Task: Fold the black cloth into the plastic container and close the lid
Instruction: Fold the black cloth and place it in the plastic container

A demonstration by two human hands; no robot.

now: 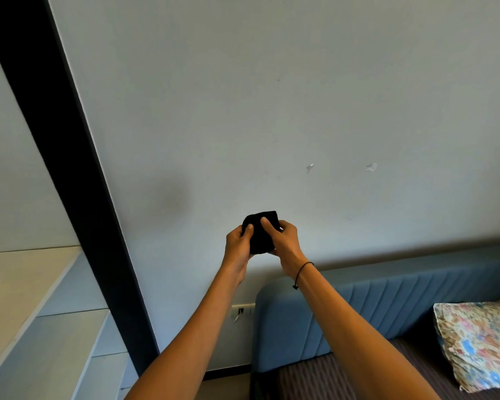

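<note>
The black cloth (261, 237) is bunched into a small compact bundle, held up in the air in front of the pale wall. My left hand (238, 243) grips its left side with the thumb on top. From the right, my right hand (283, 240) clasps it, thumb pressed across the front. A thin black cord sits on my right wrist. No plastic container or lid shows in this view.
A blue padded headboard (387, 295) runs along the lower right, with a floral pillow (482, 342) on a striped bed cover. A dark vertical panel (70, 157) and pale shelves (35, 313) stand at left. A wall socket (242, 310) sits low between them.
</note>
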